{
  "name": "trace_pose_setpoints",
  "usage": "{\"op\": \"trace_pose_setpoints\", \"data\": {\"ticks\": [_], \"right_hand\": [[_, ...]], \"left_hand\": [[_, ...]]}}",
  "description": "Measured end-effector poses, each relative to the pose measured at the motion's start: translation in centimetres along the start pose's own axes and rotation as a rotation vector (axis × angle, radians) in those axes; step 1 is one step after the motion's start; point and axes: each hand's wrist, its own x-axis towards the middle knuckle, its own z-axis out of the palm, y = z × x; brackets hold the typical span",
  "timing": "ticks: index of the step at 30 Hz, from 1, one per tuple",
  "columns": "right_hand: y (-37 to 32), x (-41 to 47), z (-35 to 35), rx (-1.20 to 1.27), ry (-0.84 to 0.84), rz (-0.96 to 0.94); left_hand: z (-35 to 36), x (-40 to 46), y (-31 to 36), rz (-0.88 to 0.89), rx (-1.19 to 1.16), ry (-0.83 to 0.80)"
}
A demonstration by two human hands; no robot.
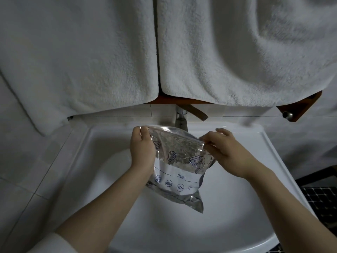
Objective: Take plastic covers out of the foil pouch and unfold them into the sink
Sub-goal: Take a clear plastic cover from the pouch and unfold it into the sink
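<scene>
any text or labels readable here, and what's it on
"Date:" in dark blue, on the white label panel of the silver foil pouch that both hands hold over the white ceramic sink.
Round blue food icons below it (a fish among them) and line drawings such as a shell: pictures, no words.
No other text is visible.

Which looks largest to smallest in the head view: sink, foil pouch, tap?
1. sink, spanning most of the lower frame
2. foil pouch, held above it
3. tap, partly hidden behind the pouch
</scene>
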Motion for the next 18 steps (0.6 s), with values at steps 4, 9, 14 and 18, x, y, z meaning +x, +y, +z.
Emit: {"op": "trace_pose_setpoints", "data": {"ticks": [4,9,14,18], "right_hand": [[-1.9,1.0,0.2,-0.152,-0.067,-0.095],[-4.1,2.0,1.1,-0.068,-0.101,-0.006],[-5.1,3.5,1.2,0.099,-0.247,0.082],[-5.1,3.8,1.6,0.122,-0.541,0.124]], "left_hand": [[-0.9,-0.4,-0.1,0.061,-0.005,-0.014],[-1.0,-1.2,0.9,0.146,-0.03,-0.001],[-1.1,-2.0,1.6,0.203,-0.064,-0.011],[-1.3,-2.3,1.2,0.214,-0.041,-0.033]]}}
